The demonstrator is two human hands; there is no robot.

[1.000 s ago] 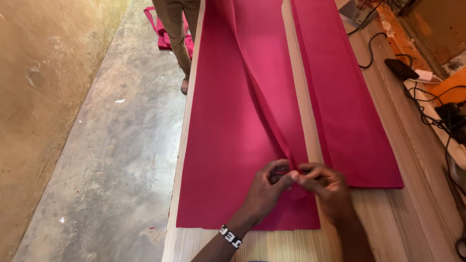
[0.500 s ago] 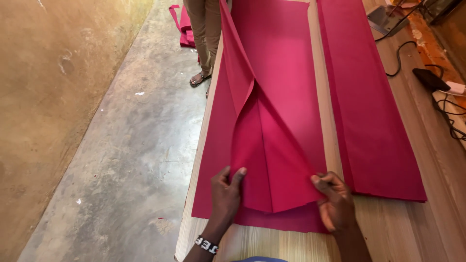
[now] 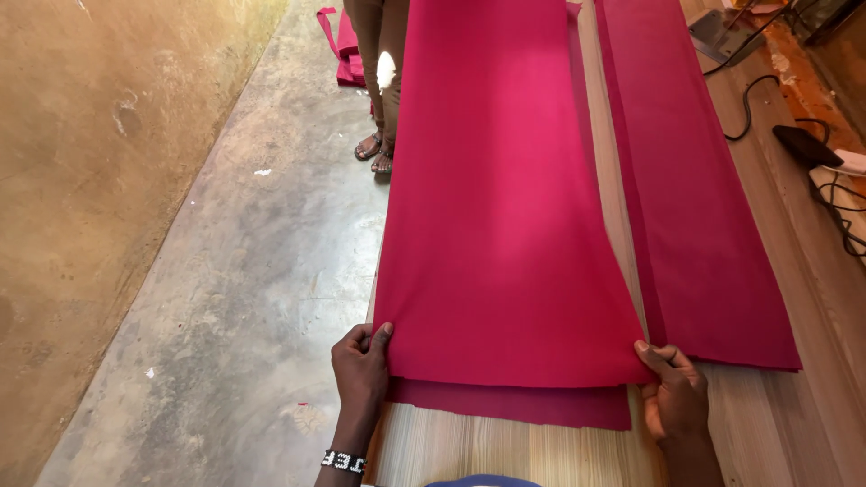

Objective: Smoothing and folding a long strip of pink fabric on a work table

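A long crimson cloth (image 3: 505, 234) stretches away from me along a wooden table (image 3: 505, 446). My left hand (image 3: 363, 365) pinches its near left corner at the table's edge. My right hand (image 3: 672, 388) pinches the near right corner. The top layer is spread flat and taut between my hands, over a lower layer of the same cloth (image 3: 523, 404) that shows below its near edge. A second crimson strip (image 3: 704, 225) lies alongside on the right.
Another person (image 3: 379, 81) in brown trousers and sandals stands by the table's far left side, next to a heap of crimson fabric (image 3: 343, 45) on the concrete floor. Black cables (image 3: 749, 108) and a dark device (image 3: 803, 144) lie along the table's right side.
My hands have moved apart from the middle to the cloth's two near corners. The bunched fold has opened out into a flat layer.
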